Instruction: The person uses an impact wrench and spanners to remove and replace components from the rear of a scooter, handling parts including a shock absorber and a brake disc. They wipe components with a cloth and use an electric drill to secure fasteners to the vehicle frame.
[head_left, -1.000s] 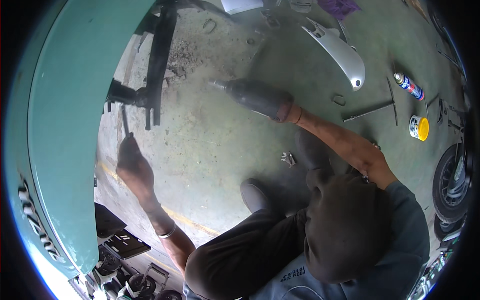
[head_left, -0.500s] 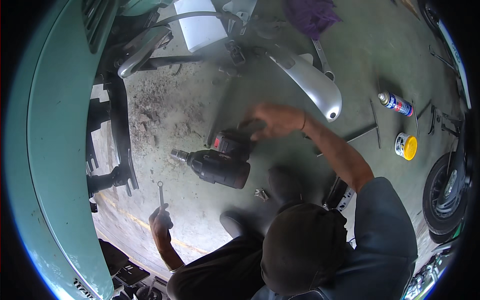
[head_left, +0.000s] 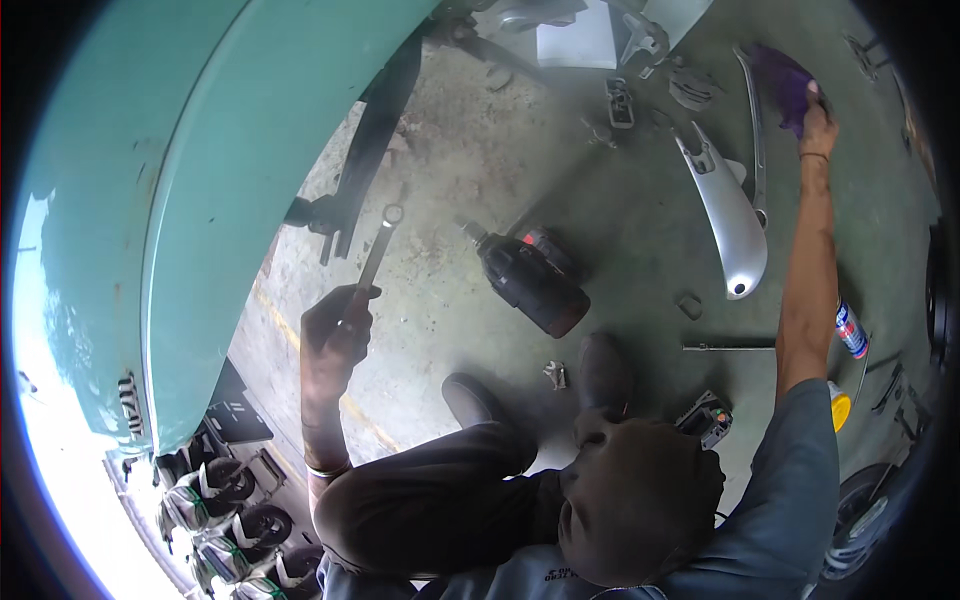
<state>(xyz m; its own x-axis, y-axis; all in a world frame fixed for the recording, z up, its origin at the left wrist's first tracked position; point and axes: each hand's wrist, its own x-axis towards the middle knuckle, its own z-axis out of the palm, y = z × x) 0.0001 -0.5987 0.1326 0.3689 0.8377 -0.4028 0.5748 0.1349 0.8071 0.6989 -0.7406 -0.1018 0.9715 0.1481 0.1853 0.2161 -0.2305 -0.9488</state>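
Observation:
My left hand (head_left: 338, 332) is closed round the shank of a ring spanner (head_left: 378, 250), its ring end pointing up and away from me. At the far right, my right arm is stretched out and my right hand (head_left: 818, 130) grips the near edge of a purple cloth (head_left: 780, 85). A black cordless impact wrench (head_left: 535, 285) with a socket on its nose lies on the floor between my hands. Left of my right arm lies a curved silver cover (head_left: 728, 215), with a long metal bar (head_left: 755, 130) beside it.
A green vehicle body (head_left: 260, 110) fills the left side. Near my shoes lie a small metal part (head_left: 556, 375) and a black tool case or block (head_left: 705, 418). A spray can (head_left: 851, 330) and a yellow-lidded tub (head_left: 839, 406) stand right of my arm. Motorbikes (head_left: 225, 530) are parked at lower left.
My right hand has moved from near the impact wrench out to the far right and taken hold of the purple cloth. My left hand has raised the spanner. The whole view has shifted.

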